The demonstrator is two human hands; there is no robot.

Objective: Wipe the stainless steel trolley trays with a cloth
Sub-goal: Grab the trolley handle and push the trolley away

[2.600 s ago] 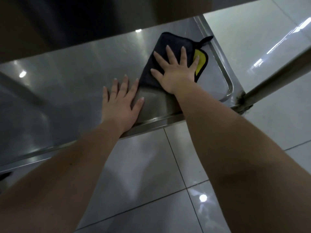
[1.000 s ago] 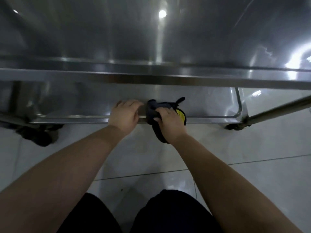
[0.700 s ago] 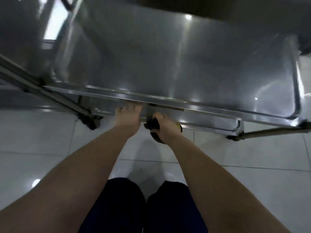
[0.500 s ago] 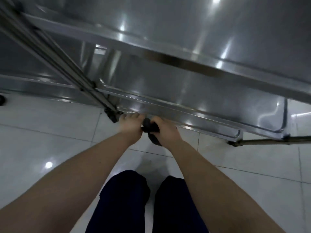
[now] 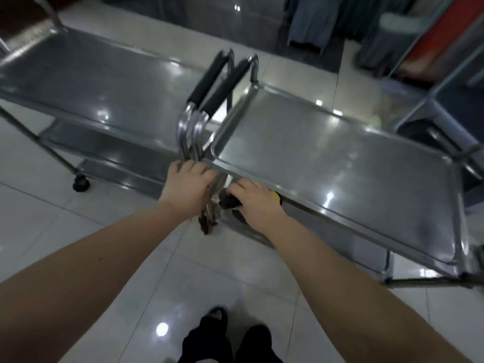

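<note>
Two steel trolleys stand side by side on a floor (image 5: 78, 231) of pale, shiny tiles, and their handles (image 5: 209, 77) with black grips meet in the middle. The left trolley (image 5: 91, 82) shows a black wheel (image 5: 81, 183) under its near corner. The right trolley (image 5: 432, 258) has a flat top tray (image 5: 340, 158) with a low raised rim, and lamps are reflected on it.

The left hand (image 5: 187, 191) is at the near left corner of this tray, its fingers curled round the handle tubes (image 5: 195, 132) where they go down. The right hand (image 5: 255, 203) is just beside it, at the near edge of the tray and close to the same corner. Its fingers are closed over the cloth (image 5: 229, 201), which is bunched up; a dark part comes out on the thumb side and a small yellow part shows behind the knuckles. The cloth seems to touch the tray's near edge, though I cannot tell this surely. Both forearms are bare, and the person's dark shoes (image 5: 214, 320) show at the bottom.
</note>
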